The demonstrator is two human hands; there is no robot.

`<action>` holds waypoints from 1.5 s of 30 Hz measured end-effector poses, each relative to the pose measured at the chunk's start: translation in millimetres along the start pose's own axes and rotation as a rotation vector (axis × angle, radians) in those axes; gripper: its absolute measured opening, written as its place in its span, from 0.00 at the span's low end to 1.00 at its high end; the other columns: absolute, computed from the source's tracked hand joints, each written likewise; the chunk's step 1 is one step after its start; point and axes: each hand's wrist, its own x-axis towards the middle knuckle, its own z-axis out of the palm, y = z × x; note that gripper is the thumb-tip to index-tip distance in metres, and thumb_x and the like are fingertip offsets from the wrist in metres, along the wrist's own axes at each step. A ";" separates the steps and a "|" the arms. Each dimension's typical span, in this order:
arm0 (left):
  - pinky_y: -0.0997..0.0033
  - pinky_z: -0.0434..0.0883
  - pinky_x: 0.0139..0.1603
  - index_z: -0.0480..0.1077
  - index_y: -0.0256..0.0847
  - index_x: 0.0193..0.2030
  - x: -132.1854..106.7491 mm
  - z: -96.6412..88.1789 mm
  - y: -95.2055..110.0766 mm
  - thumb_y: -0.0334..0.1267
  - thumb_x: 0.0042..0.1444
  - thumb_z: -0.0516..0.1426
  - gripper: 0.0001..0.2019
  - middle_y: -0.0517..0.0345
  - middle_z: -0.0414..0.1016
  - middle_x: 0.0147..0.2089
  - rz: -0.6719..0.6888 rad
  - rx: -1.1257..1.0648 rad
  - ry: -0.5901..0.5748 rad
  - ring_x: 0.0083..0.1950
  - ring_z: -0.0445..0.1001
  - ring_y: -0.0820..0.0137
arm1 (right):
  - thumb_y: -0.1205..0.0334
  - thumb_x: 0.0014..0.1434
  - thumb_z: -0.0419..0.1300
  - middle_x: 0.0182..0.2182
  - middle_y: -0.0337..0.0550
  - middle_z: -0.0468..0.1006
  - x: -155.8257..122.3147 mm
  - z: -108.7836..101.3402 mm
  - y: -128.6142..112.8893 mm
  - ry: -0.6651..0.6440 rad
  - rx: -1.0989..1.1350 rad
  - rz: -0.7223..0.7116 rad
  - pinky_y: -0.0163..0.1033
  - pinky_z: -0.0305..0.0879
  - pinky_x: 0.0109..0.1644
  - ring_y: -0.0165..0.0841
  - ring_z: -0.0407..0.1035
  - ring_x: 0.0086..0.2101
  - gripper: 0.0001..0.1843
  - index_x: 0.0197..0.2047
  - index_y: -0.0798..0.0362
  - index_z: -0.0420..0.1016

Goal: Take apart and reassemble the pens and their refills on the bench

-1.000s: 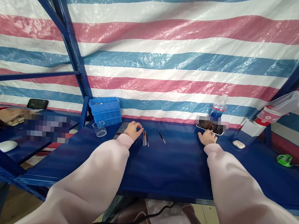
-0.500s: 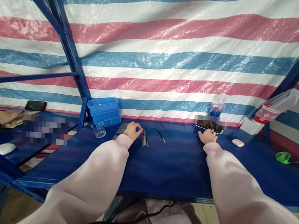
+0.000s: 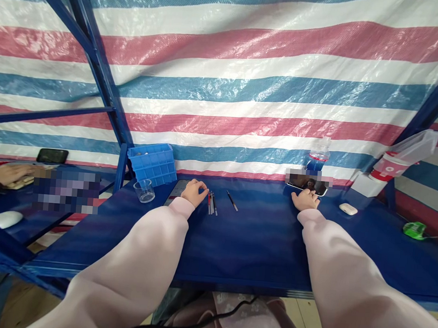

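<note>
My left hand (image 3: pixel 195 192) rests on the blue table (image 3: pixel 250 242) with its fingers curled under, and I cannot see anything in them. It lies between a flat grey pad (image 3: pixel 176 187) and a small bunch of pens (image 3: pixel 211 203). A single dark pen (image 3: pixel 232 200) lies a little further right. My right hand (image 3: pixel 305 199) lies flat with its fingers stretched out. Its fingertips touch the near edge of a phone (image 3: pixel 307 183) lying at the back of the table. Pale pink sleeves cover both arms.
A clear cup (image 3: pixel 144 190) and a blue compartment box (image 3: pixel 153 163) stand at the back left. A bottle (image 3: pixel 318 158), a white earbud case (image 3: pixel 348 209), a white box (image 3: pixel 367 186), a red-and-white cup (image 3: pixel 391 168) and a green object (image 3: pixel 414 230) sit on the right. Another person's hand (image 3: pixel 11 173) works at the left bench.
</note>
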 end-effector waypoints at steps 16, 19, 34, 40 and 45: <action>0.66 0.66 0.44 0.70 0.40 0.29 0.0 0.3 0.3 0.39 0.50 0.55 0.06 0.56 0.65 0.33 -0.005 0.001 -0.013 0.39 0.67 0.68 | 0.54 0.55 0.50 0.58 0.68 0.53 -0.7 0.8 -0.6 0.002 -0.010 -0.015 0.51 0.46 0.55 0.51 0.50 0.56 0.30 0.54 0.70 0.56; 0.67 0.66 0.43 0.70 0.40 0.29 0.0 0.1 0.4 0.39 0.50 0.55 0.06 0.56 0.65 0.33 -0.007 0.007 -0.018 0.39 0.67 0.68 | 0.55 0.55 0.49 0.58 0.68 0.53 -0.8 1.2 -0.4 0.007 -0.006 -0.027 0.52 0.46 0.55 0.51 0.50 0.55 0.29 0.54 0.69 0.57; 0.67 0.67 0.41 0.70 0.40 0.29 0.2 -1.5 0.9 0.40 0.50 0.54 0.07 0.56 0.66 0.33 -0.007 0.014 -0.030 0.37 0.68 0.68 | 0.56 0.55 0.49 0.58 0.67 0.53 -1.2 0.9 0.3 0.004 -0.007 -0.039 0.52 0.47 0.54 0.51 0.51 0.55 0.28 0.54 0.69 0.57; 0.67 0.67 0.41 0.70 0.40 0.29 0.6 -0.8 -0.2 0.40 0.50 0.54 0.07 0.56 0.66 0.33 0.009 0.006 -0.032 0.36 0.68 0.69 | 0.56 0.55 0.49 0.58 0.67 0.52 -1.0 0.4 0.1 -0.008 -0.005 -0.037 0.52 0.47 0.55 0.51 0.50 0.56 0.30 0.55 0.70 0.55; 0.67 0.67 0.42 0.70 0.41 0.29 1.1 -0.5 -1.5 0.40 0.50 0.55 0.07 0.57 0.65 0.32 0.018 0.009 -0.027 0.37 0.68 0.69 | 0.55 0.56 0.48 0.58 0.67 0.53 -0.3 1.6 0.6 -0.005 -0.004 -0.041 0.52 0.47 0.55 0.50 0.49 0.56 0.31 0.56 0.70 0.54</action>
